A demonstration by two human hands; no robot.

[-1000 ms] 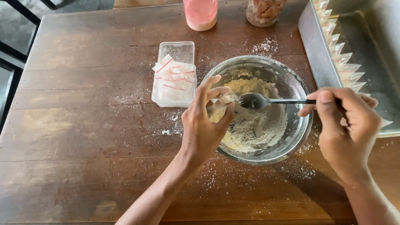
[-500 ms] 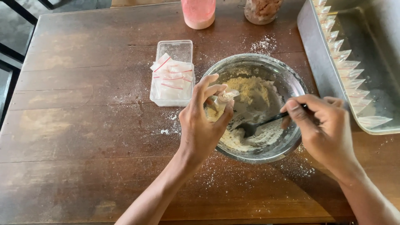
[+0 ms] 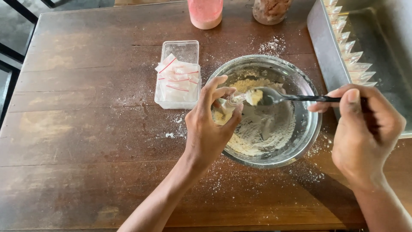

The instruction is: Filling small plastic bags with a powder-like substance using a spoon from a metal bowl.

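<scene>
Change: the spoon had come up out of the powder since half a second earlier, when its bowl was dug into the mix; it now carried a small heap level with the bag mouth.
Left hand: the left hand had its fingers closed narrowly around a small clear bag, partly filled with pale powder, held over the near-left rim of the metal bowl.
Right hand: the right hand gripped the dark spoon handle at its far end, fingers curled tight around it.
Key relation: the spoon lay nearly level, long axis running left to right, its loaded tip just touching the bag's opening; the bag sat directly left of the tip.
Surroundings: a clear tub of empty bags stood left of the bowl on the floury wooden table; filled bags lined a metal tray at right.
</scene>
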